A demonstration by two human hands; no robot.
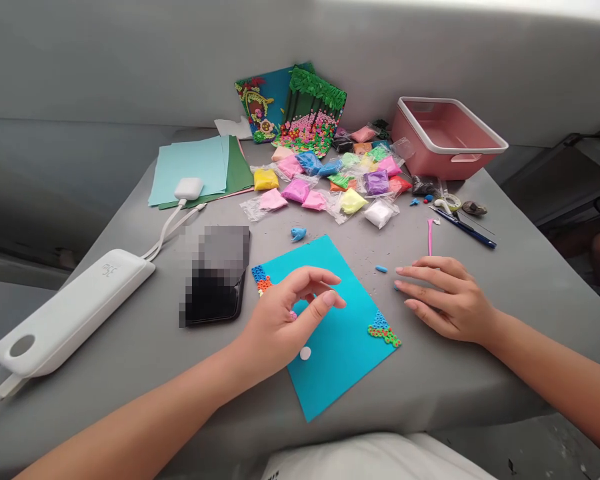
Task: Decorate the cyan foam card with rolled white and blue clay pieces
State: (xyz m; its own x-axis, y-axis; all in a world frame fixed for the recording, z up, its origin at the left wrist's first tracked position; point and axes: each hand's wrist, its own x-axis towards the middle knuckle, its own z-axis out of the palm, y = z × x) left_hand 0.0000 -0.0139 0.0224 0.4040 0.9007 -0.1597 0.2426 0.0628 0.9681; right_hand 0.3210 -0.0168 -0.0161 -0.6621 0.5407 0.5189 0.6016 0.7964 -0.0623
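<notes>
Left hand hovers over blue card, centre frame; fingers curled, thumb and forefinger pinched close, a bit of pink clay showing under the fingers. Whether it grips the clay, cannot tell. Right hand lies flat on table just right of card, fingers spread, holding nothing. Small blue roll near its fingertips. Bead clusters at card's upper-left corner and right edge; white dot near lower edge. Clay bags above card. Pink bin upper right. Phone and power bank at left.
</notes>
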